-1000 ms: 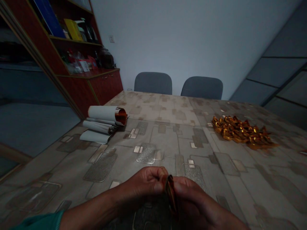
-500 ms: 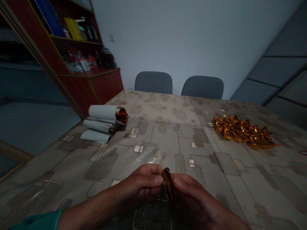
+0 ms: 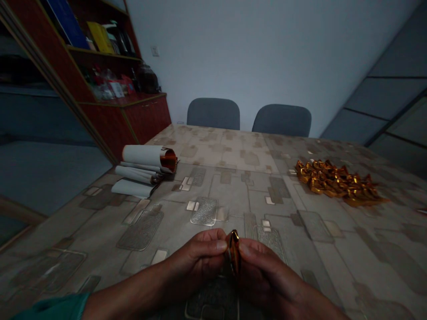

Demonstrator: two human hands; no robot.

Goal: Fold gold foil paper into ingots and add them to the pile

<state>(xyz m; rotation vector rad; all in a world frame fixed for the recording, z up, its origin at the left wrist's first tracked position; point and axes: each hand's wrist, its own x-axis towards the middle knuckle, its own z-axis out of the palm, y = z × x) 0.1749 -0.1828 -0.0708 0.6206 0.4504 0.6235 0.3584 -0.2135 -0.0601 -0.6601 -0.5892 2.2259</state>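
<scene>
"At the near side of the table (image 3: pixel 240 191), what are the two hands doing?"

"They meet over a small gold foil piece (image 3: pixel 235 255). The left hand (image 3: pixel 202 255) pinches it from the left, thumb uppermost, and the right hand (image 3: pixel 267 266) grips it from the right in much the same way."

"So neither one is loose?"

"Neither. Both are clamped on that single piece, thumb tips close together with the foil between them. It stands on edge, slim and upright, with a narrow gap showing along it. The lower fingers are in shadow, so I can't tell just how they curl."

"And to the left?"

"Farther off, a pile of pale sheets (image 3: pixel 142 154) lies curled and overlapping. The top one is rolled, shiny orange inside at its right end. A green sleeve (image 3: pixel 56 306) covers part of the left forearm."

"What about the right?"

"Toward the far right, a cluster of gold foil shapes (image 3: pixel 336 182) sits packed tightly on the tabletop, well apart from the hands."

"Anything beyond?"

"Along the far edge, a grey chair (image 3: pixel 213 114) and, right of it, a second chair (image 3: pixel 283 120). At far left stands a reddish cabinet (image 3: pixel 147 116)."
</scene>
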